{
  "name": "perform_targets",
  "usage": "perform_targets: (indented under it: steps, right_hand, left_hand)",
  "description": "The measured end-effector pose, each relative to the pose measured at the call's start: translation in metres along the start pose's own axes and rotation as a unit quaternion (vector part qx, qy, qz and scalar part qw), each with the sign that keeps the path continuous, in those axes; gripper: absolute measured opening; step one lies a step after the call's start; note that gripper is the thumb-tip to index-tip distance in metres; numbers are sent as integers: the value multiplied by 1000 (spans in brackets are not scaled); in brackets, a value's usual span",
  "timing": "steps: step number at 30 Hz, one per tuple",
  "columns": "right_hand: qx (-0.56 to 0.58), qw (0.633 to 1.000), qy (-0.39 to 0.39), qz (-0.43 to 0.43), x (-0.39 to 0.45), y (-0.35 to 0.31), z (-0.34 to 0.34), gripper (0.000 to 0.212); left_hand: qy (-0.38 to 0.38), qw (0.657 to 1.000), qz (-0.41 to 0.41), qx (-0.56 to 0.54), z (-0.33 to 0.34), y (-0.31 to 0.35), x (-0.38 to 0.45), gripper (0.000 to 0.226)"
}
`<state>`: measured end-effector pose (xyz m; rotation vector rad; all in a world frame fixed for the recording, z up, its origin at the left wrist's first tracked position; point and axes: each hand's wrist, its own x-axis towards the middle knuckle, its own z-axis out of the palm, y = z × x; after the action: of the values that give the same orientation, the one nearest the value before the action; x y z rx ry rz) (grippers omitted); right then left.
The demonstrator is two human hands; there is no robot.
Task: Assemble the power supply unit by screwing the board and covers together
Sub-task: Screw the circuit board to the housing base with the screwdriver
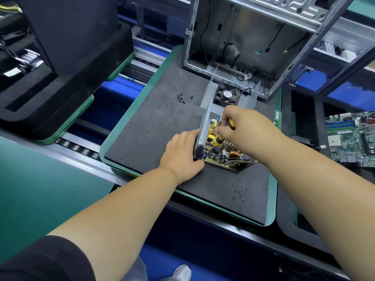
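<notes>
The right hand [243,126] reaches in from the lower right, arm stretched forward, fingers curled round the yellow-and-black handle of a screwdriver [220,138], which points down into the open power supply [221,147]. The left hand [182,155] comes from the lower left, wrist low on the mat [152,142]; its fingers wrap over the near-left corner of the supply's metal side wall and grip it.

The supply lies between the two hands, its board [229,157] exposed with yellow parts, one copper coil and bundled wires. Just beyond it sits one grey cover [231,94] with one black fan inside. A small cluster of black screws [182,97], about six, lies on the mat to the left of the cover, well apart from the hands. The dark mat lies on a green tray [129,104]. Behind stands one bare metal computer case [253,37]. One green motherboard [353,138] lies far right.
</notes>
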<state>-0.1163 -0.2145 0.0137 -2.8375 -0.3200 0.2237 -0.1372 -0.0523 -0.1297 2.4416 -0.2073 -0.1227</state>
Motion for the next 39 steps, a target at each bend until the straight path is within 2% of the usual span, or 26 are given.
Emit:
perform_targets:
  steps: [2, 4, 6, 8, 9, 11, 12, 13, 15, 17, 21, 24, 30, 33, 35, 37, 39]
  right_hand:
    - [106, 994, -21, -30, -2, -1, -1, 13]
    - [112, 992, -33, -45, -7, -1, 0, 19]
    - [-14, 999, 4, -49, -9, 1, 1, 16]
    - [-134, 990, 34, -31, -8, 1, 0, 36]
    - [-117, 993, 30, -20, -7, 1, 0, 33]
    - [27, 999, 0, -19, -8, 0, -1, 10]
    - [70, 997, -8, -25, -10, -1, 0, 16]
    - [77, 996, -9, -38, -13, -3, 1, 20]
    - [-6, 998, 27, -54, -18, -4, 3, 21]
    - [-74, 996, 48, -32, -21, -4, 5, 27]
    - [4, 999, -20, -25, -29, -1, 5, 9]
    - [83, 994, -55, -42, -40, 0, 7, 17]
    - [94, 995, 19, 1, -38, 5, 11, 15]
    - [29, 999, 39, 8, -30, 4, 5, 18]
    - [-58, 998, 22, 22, -22, 1, 2, 29]
    - [-174, 984, 17, 47, -17, -3, 3, 37]
    - [-235, 970, 38, 50, -15, -4, 3, 45]
  left_hand:
    - [1, 1000, 0, -4, 0, 0, 0, 82]
    - [1, 1000, 2, -6, -1, 0, -1, 82]
    - [1, 1000, 4, -6, 0, 0, -1, 83]
    - [2, 1000, 5, -4, 0, 0, -1, 83]
    - [4, 1000, 5, -3, 0, 0, -1, 82]
    - [6, 1000, 5, -3, 0, 0, -1, 82]
    - [8, 1000, 6, -4, 0, 0, -1, 82]
    - [11, 1000, 7, -4, 1, 0, -1, 82]
    - [16, 1000, 9, -4, 1, -1, -1, 82]
    - [18, 1000, 11, -4, 2, -1, -1, 81]
    - [20, 1000, 13, -7, 3, -2, -1, 80]
    - [23, 1000, 16, -9, 3, -2, -1, 80]
    - [23, 1000, 16, -1, 3, -2, 0, 80]
    - [23, 1000, 16, 1, 3, -3, 0, 81]
    - [23, 1000, 17, 1, 4, -3, 0, 81]
    - [25, 1000, 18, 4, 4, -3, 1, 81]
    - [27, 999, 19, 4, 4, -3, 1, 81]
